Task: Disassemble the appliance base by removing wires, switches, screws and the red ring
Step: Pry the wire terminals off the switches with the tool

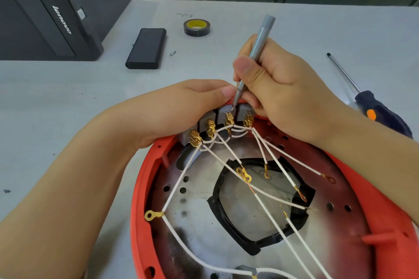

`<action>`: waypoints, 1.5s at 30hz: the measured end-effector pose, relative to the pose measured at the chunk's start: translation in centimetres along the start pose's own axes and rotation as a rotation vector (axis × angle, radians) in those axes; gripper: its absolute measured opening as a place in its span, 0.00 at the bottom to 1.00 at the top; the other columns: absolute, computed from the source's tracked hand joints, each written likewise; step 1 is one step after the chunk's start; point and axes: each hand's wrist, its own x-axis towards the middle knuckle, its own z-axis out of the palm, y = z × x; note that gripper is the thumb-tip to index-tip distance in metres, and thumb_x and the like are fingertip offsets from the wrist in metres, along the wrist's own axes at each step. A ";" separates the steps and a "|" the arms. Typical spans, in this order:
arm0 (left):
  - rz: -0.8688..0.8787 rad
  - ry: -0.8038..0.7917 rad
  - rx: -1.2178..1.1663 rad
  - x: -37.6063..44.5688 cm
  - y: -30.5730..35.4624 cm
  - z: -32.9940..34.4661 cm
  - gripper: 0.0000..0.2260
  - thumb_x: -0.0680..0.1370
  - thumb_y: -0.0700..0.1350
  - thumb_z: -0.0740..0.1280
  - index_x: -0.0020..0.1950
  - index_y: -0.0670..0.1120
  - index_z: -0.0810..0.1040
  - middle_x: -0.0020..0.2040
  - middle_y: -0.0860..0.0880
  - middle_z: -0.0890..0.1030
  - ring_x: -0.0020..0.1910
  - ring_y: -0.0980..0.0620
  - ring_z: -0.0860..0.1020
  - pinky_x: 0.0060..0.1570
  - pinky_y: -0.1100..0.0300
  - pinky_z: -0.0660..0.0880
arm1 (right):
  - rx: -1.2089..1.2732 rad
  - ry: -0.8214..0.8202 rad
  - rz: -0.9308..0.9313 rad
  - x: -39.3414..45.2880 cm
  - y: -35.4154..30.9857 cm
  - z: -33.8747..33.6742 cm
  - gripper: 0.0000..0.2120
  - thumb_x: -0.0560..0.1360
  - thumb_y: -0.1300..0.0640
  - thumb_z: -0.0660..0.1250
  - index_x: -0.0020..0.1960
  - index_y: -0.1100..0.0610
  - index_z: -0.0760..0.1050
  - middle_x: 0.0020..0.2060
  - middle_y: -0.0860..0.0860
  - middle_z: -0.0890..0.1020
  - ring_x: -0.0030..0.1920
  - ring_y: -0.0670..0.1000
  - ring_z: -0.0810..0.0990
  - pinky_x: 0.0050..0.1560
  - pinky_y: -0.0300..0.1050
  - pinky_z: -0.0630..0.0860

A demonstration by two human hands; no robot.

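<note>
The appliance base lies upside down in front of me, its red ring (145, 179) framing a scorched metal plate (197, 217) with a black-edged opening. Several grey switches (223, 115) sit in a row at the far rim, each with brass terminals. White wires (229, 149) fan out from them and end in brass ring lugs. My left hand (181, 108) grips the far rim beside the switches. My right hand (276, 88) holds a slim grey screwdriver (258, 50) like a pen, its tip on the terminal of the third switch.
A black-handled screwdriver with an orange collar (371, 108) lies to the right. On the grey table beyond lie a tape roll (196, 27), a black power bank (147, 48), a small bit (172, 53) and a black Lenovo case (45, 11).
</note>
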 end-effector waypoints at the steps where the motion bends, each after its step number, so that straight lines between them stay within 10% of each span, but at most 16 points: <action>1: 0.002 0.025 0.021 0.1 0.0 0.1 0.13 0.81 0.52 0.57 0.54 0.54 0.81 0.50 0.46 0.84 0.51 0.41 0.81 0.54 0.43 0.77 | -0.004 -0.003 0.009 0.0 0.0 0.0 0.10 0.82 0.55 0.55 0.42 0.50 0.67 0.24 0.36 0.74 0.26 0.37 0.74 0.28 0.27 0.68; 12: 0.111 0.109 0.256 0.1 0.4 0.6 0.13 0.81 0.53 0.55 0.50 0.65 0.78 0.50 0.63 0.82 0.52 0.62 0.79 0.52 0.71 0.70 | -0.101 -0.019 0.098 1.5 0.0 0.2 0.11 0.82 0.52 0.56 0.43 0.54 0.68 0.20 0.40 0.72 0.21 0.39 0.72 0.24 0.28 0.65; 17: 0.122 0.094 0.282 0.2 0.2 0.6 0.16 0.81 0.56 0.52 0.56 0.57 0.79 0.54 0.48 0.82 0.56 0.45 0.79 0.59 0.47 0.74 | 0.015 0.022 0.030 0.2 0.3 0.0 0.09 0.82 0.55 0.56 0.43 0.51 0.67 0.22 0.37 0.73 0.24 0.37 0.74 0.26 0.28 0.67; 21: 0.124 0.109 0.316 0.3 0.3 0.6 0.15 0.81 0.57 0.52 0.51 0.58 0.79 0.48 0.46 0.83 0.42 0.49 0.81 0.45 0.55 0.79 | -0.067 0.011 0.008 0.3 0.2 0.2 0.10 0.82 0.54 0.56 0.42 0.50 0.66 0.23 0.37 0.73 0.24 0.38 0.73 0.27 0.29 0.67; 25: 0.125 0.110 0.334 0.2 0.3 0.6 0.14 0.80 0.58 0.52 0.51 0.64 0.78 0.52 0.47 0.83 0.54 0.44 0.79 0.57 0.47 0.74 | -0.060 -0.002 0.050 0.8 0.1 0.1 0.10 0.82 0.54 0.56 0.41 0.51 0.66 0.20 0.38 0.72 0.23 0.37 0.73 0.25 0.28 0.66; 33: 0.126 0.130 0.310 0.3 0.2 0.5 0.13 0.81 0.56 0.54 0.50 0.64 0.78 0.50 0.61 0.82 0.51 0.61 0.79 0.53 0.71 0.71 | -0.048 -0.033 0.049 1.0 0.1 0.0 0.10 0.82 0.54 0.56 0.42 0.53 0.67 0.20 0.39 0.72 0.22 0.38 0.72 0.25 0.27 0.66; 45: 0.134 0.139 0.314 0.3 0.2 0.3 0.14 0.81 0.55 0.53 0.47 0.67 0.78 0.50 0.64 0.81 0.49 0.67 0.77 0.50 0.74 0.68 | -0.036 -0.021 0.018 0.6 -0.1 0.3 0.10 0.82 0.55 0.56 0.42 0.50 0.66 0.22 0.37 0.73 0.24 0.36 0.74 0.27 0.28 0.68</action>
